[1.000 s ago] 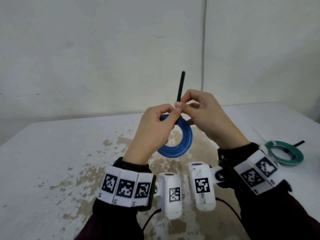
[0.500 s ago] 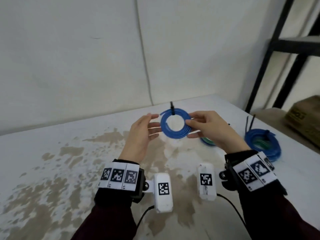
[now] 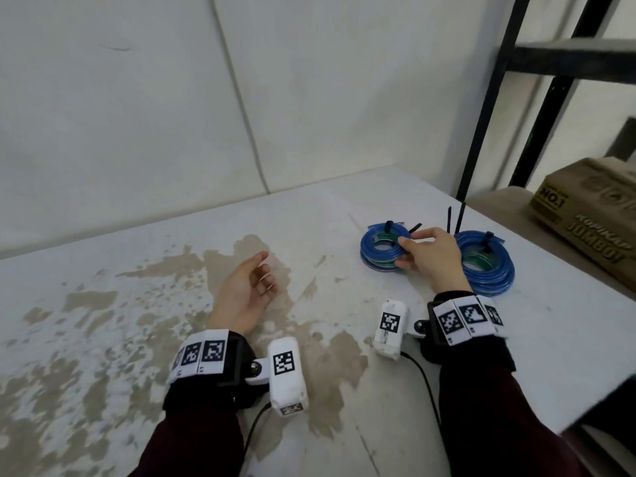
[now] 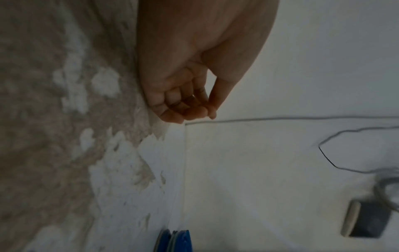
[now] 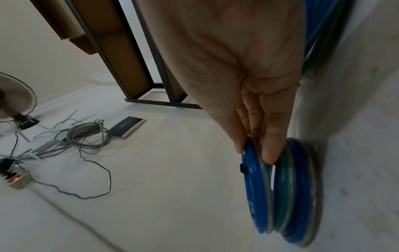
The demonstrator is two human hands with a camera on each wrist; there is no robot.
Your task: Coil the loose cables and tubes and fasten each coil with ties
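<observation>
A small blue tube coil [image 3: 373,237], bound with a black tie [image 3: 389,225], lies on top of a stack of green and blue coils at the table's right. My right hand [image 3: 401,251] pinches its near rim between thumb and fingers. In the right wrist view the fingertips [image 5: 267,153] reach into the gap between this blue tube coil [image 5: 257,196] and the green coil [image 5: 285,196] under it. My left hand [image 3: 261,270] rests over the stained middle of the table, fingers relaxed and holding nothing; the left wrist view shows the same left hand [image 4: 190,110] loosely curled.
A larger pile of tied blue and green coils [image 3: 488,266] sits just right of my right hand, near the table edge [image 3: 585,304]. A black shelf frame [image 3: 481,132] and a cardboard box [image 3: 585,218] stand beyond. On the floor lie a grey cable bundle [image 5: 88,134] and a power strip [image 5: 15,180].
My left hand let go of the blue coil and dropped to the table's middle. My right hand carried the coil right and down onto the stack.
</observation>
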